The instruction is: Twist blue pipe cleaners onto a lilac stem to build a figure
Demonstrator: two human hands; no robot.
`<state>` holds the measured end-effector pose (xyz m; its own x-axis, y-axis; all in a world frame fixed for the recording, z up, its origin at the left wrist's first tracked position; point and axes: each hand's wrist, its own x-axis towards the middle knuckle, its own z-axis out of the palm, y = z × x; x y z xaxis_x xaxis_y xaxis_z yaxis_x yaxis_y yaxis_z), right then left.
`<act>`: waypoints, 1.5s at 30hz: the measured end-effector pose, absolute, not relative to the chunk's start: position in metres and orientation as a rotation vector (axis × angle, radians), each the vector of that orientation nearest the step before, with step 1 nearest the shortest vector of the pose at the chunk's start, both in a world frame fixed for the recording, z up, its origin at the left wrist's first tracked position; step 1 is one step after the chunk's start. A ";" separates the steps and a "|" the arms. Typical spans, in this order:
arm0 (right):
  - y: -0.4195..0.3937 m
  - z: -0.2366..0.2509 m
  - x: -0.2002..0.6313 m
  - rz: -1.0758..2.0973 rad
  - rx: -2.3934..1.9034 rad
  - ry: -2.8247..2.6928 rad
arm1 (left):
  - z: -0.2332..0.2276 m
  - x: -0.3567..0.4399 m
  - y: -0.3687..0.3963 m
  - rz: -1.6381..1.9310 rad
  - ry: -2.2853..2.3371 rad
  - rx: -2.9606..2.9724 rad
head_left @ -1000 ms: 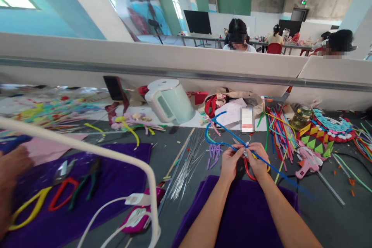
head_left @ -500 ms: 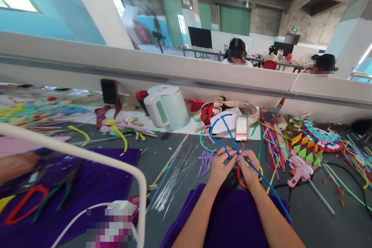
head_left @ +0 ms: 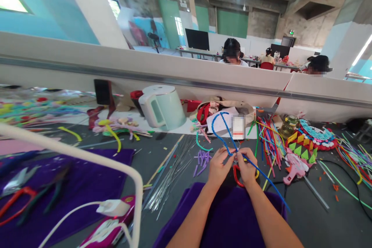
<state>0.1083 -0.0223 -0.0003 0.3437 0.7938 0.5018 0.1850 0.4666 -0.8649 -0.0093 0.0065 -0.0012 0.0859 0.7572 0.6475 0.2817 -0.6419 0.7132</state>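
Observation:
Both my hands work close together on a blue pipe cleaner (head_left: 267,176), bent into a loop that rises above my fingers, while a straight tail slants down to the right. The fingers of my left hand (head_left: 217,165) pinch the lower end of the loop. My right hand (head_left: 246,164) grips the stem where the strands meet, with thumb and fingertips almost touching those of the left. Just beneath my hands lies a tool with a red handle (head_left: 237,179), mostly hidden. Purple pipe cleaner pieces (head_left: 202,161) lie left of my left hand.
A pale kettle (head_left: 171,110) stands behind silver wires (head_left: 162,180). Right of my hands are a bundle of coloured pipe cleaners (head_left: 270,135), a pink glue gun (head_left: 295,167) and a glass jar (head_left: 289,126). A white tubular frame (head_left: 136,186) crosses the left side, before pliers (head_left: 55,186) on purple cloth.
The view has shifted slightly, moving the scene left. Another person's hand at the far left has gone out of view. My hands keep their hold on the blue pipe cleaner.

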 end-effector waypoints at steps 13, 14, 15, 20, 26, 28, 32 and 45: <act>-0.020 -0.002 0.110 0.337 -1.052 -1.277 | -0.005 0.000 0.007 1.342 0.917 1.149; -0.020 -0.003 0.110 0.358 -1.058 -1.259 | -0.004 0.000 0.007 1.313 0.892 1.090; -0.020 -0.004 0.109 0.386 -1.065 -1.240 | -0.004 0.001 0.006 1.285 0.869 1.036; -0.015 -0.011 0.107 0.590 -1.060 -1.110 | -0.002 0.004 0.005 1.244 0.828 0.839; -0.008 -0.015 0.111 0.825 -0.983 -1.043 | -0.001 0.004 0.006 1.245 0.814 0.786; -0.008 -0.013 0.113 0.895 -0.959 -1.029 | -0.001 0.001 0.007 1.195 0.800 0.741; -0.009 -0.004 0.118 1.026 -0.921 -1.095 | 0.000 -0.007 0.010 1.074 0.756 0.685; 0.002 -0.014 0.134 1.375 -0.840 -0.872 | 0.001 -0.006 0.008 1.093 0.754 1.080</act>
